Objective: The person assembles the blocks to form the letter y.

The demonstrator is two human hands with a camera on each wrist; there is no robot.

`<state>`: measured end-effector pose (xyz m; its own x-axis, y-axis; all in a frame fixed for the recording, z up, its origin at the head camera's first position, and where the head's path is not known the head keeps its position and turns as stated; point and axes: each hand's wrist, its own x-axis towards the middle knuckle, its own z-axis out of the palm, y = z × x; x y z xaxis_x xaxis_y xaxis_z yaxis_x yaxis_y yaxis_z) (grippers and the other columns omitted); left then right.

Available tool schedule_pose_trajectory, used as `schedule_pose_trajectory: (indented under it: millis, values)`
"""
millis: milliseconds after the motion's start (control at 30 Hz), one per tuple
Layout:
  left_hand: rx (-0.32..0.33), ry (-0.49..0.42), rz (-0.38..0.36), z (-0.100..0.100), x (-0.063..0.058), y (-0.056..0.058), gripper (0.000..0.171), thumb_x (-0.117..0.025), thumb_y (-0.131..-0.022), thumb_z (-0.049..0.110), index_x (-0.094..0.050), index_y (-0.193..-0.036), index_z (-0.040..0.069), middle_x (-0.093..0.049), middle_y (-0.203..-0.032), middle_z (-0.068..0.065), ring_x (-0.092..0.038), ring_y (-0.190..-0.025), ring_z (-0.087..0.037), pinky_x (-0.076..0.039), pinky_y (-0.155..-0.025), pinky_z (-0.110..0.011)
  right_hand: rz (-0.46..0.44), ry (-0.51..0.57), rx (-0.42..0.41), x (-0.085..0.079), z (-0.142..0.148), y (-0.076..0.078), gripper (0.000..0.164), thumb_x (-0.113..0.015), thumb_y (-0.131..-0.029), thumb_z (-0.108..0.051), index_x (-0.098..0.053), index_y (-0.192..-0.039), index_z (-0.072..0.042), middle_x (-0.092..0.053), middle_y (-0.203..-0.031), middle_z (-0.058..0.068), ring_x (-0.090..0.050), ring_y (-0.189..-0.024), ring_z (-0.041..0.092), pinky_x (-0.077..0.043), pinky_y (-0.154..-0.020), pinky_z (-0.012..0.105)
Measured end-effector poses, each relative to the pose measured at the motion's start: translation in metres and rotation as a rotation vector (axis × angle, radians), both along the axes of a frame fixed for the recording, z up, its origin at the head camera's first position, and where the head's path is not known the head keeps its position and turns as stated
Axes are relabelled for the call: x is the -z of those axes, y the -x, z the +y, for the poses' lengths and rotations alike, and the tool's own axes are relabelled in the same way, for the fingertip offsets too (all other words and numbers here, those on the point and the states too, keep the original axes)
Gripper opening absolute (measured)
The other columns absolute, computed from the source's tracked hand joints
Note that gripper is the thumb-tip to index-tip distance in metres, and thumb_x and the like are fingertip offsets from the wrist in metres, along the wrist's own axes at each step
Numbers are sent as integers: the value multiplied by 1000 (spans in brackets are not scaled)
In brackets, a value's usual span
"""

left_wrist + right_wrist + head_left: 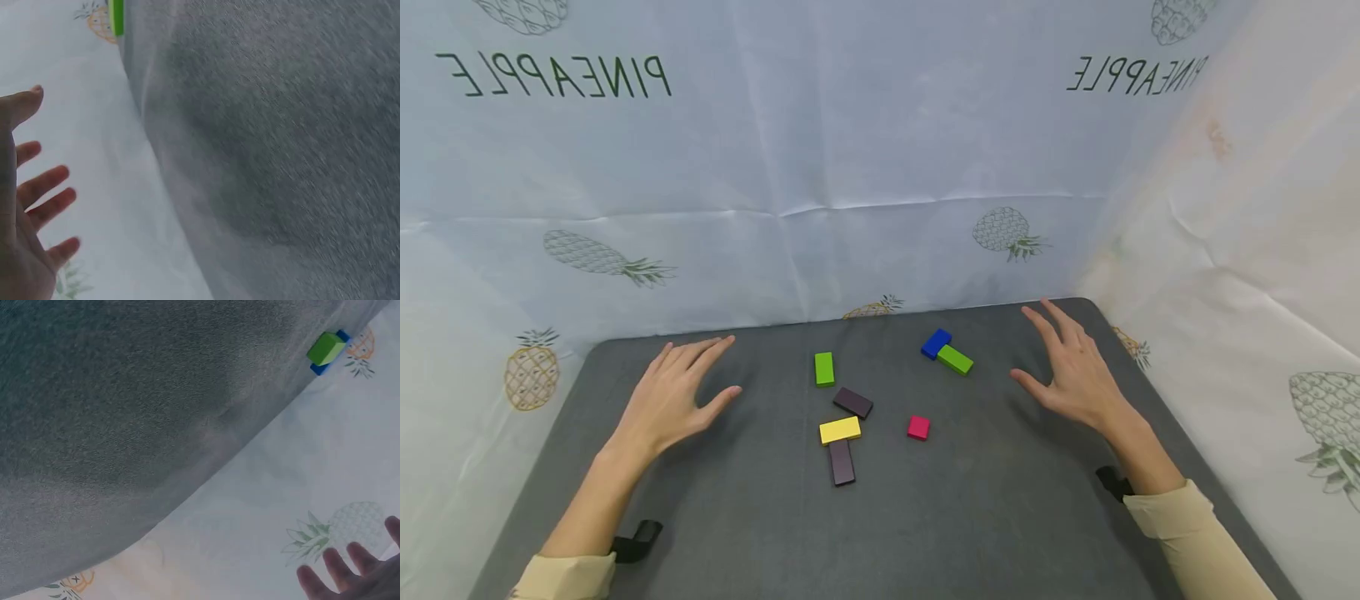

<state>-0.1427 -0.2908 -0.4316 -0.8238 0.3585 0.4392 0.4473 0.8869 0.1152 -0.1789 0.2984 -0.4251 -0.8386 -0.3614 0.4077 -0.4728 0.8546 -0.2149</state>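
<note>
My left hand [673,400] hovers over the left part of the table, fingers spread and holding nothing. On the right side my right hand [1075,375] is likewise spread, its thumb toward the blocks. Nearest to it lie a green block [955,360] and a blue block [936,343], touching at one end. Another green block [824,369] stands nearest the left hand's side. Below that are a dark block [853,402], a yellow block [840,430] and a second dark block [842,462] against the yellow one. A small red block [918,427] lies apart, right of these.
The dark grey table [737,517] has rounded far corners. A white curtain [865,142] printed with pineapples hangs along its back and both sides. Black straps [636,542] show at both wrists, beside rolled sleeves.
</note>
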Motion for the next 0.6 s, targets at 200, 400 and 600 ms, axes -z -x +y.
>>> schedule_pose_trajectory:
  millis: [200,400,600]
  values:
    - [15,-57,-136,18,-4,1,66,-85,-93,30,-61,-152,10,-70,-140,-22,-67,-125,-47,-52,-99,-70,-69,62,-22,-1,-5,-3,91,-85,-91,-25,-37,-167,-10,-41,-164,29,-43,-147,56,-39,-111,79]
    - [78,-88,-295,43,-7,-2,52,-79,-100,30,-67,-145,7,-71,-139,-18,-68,-127,-43,-56,-101,-65,-167,123,-32,-3,-12,-9,83,-83,-96,-22,-39,-165,-9,-47,-159,25,-45,-147,53,-41,-109,79]
    - [177,-105,-424,69,-11,-6,40,-76,-102,26,-72,-137,7,-73,-135,-11,-69,-127,-35,-57,-102,-60,-190,165,-71,-2,-16,-10,78,-82,-96,-18,-42,-162,-5,-53,-153,24,-53,-137,45,-46,-106,71]
